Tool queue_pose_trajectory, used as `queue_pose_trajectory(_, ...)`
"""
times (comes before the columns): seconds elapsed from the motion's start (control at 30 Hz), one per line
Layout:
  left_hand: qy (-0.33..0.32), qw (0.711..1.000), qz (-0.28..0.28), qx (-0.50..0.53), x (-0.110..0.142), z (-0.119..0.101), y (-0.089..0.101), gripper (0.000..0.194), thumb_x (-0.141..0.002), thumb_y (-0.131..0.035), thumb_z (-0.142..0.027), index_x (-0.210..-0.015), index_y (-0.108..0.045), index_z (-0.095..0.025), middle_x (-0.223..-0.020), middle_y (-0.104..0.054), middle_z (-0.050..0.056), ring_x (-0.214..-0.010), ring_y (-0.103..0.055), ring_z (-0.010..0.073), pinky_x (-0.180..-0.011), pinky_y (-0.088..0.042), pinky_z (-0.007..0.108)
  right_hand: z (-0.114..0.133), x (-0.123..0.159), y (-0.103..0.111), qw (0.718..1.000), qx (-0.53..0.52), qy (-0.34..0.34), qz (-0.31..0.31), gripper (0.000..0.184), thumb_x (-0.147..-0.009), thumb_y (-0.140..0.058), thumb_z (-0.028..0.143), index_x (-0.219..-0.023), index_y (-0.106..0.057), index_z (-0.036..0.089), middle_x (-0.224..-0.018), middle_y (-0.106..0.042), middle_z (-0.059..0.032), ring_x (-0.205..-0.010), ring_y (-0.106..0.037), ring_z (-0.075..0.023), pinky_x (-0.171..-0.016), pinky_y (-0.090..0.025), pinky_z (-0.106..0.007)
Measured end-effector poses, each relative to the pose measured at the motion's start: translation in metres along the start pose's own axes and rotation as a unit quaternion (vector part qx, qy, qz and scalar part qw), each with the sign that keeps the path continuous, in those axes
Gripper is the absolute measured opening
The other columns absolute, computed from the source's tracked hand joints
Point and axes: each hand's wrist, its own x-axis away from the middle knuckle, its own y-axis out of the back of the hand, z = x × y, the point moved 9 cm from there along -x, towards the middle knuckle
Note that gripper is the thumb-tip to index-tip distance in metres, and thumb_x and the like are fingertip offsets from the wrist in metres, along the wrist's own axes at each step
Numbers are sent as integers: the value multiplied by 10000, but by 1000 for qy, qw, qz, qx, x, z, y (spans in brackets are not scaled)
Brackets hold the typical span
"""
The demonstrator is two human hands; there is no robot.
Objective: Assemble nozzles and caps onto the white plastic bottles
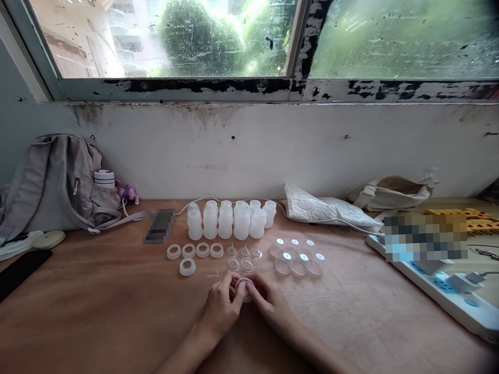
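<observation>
Close to the table's near side, my left hand (222, 305) and my right hand (271, 302) pinch a small translucent bottle collar ring (246, 298) between them. Both thumbs press on its top; fingers cover its sides, and I cannot tell whether a nipple sits inside. Just beyond my hands lie several clear silicone nipples (245, 265). To their left are several frosted collar rings (187, 267), and to their right several clear round caps (299, 267) with white dots. Behind them stand several frosted baby bottles (225, 221); the leftmost bottle (195, 222) seems to have a top on it.
At the left are a grey backpack (55, 184), a black flat object (17, 277) and a blurred-out phone-like item (159, 225). A silver padded pouch (329, 208) and a beige bag (390, 193) lie behind right. A white power strip (448, 294) with plugs runs along the right.
</observation>
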Motion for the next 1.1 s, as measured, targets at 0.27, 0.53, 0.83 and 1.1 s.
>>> queue_pose_trajectory(0.27,33,999,1,21,-7,8,-3,145,-810,-416,-279,-703,-442,-185,-595,-504,-25,-535,-491,107,-523,-357,202,-17,-5,-8,995,-94,-40,-4,272,-818,-469,400,-719,-524,153,-522,-469,38,-367,-402,-58,-351,-315,-176)
queue_pose_trajectory(0.53,56,997,-21,57,-9,16,-2,164,-801,-434,-312,-701,-456,-184,-551,-481,-44,-495,-473,96,-503,-350,194,-21,-10,-9,993,-110,-43,18,263,-813,-470,404,-809,-547,153,-492,-474,52,-316,-407,-56,-307,-286,-165)
queue_pose_trajectory(0.83,67,995,17,75,-10,19,-9,163,-810,-413,-304,-699,-434,-186,-543,-474,-52,-471,-465,91,-482,-344,191,-20,-11,-5,995,-93,-41,-2,244,-790,-497,353,-646,-493,155,-491,-459,54,-341,-411,-53,-337,-300,-167)
queue_pose_trajectory(1.1,51,998,3,45,-11,18,-7,149,-791,-440,-287,-682,-438,-185,-522,-463,-58,-457,-450,83,-465,-338,183,-14,-12,-4,998,-59,-22,-6,247,-787,-489,335,-611,-454,166,-500,-441,51,-381,-383,-56,-362,-291,-175)
